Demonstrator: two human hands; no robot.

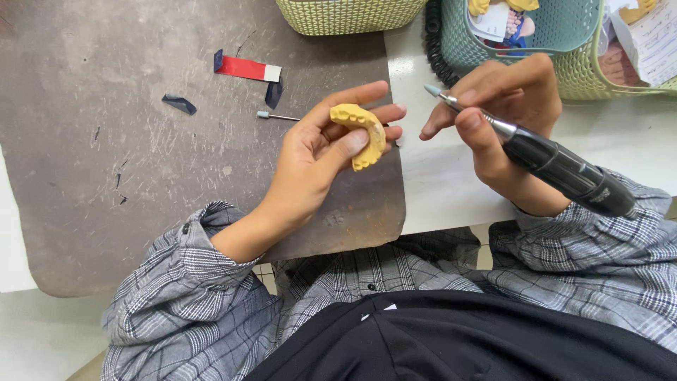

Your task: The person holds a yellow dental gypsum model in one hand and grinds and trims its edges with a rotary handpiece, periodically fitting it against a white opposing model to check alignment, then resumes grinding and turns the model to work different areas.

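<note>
My left hand (317,159) holds a yellow horseshoe-shaped dental cast (363,130) between thumb and fingers, over the edge of a worn dark mat (141,176). My right hand (504,116) grips a black and silver rotary handpiece (557,166) like a pen. Its pale grinding tip (431,90) points left, a short gap away from the cast and not touching it.
A loose grinding bur (276,116), a red and white strip (247,68) and dark scraps (180,104) lie on the mat. Two woven plastic baskets (345,17) (585,60) stand at the far edge, one holding casts and papers. White tabletop (437,183) lies to the right of the mat.
</note>
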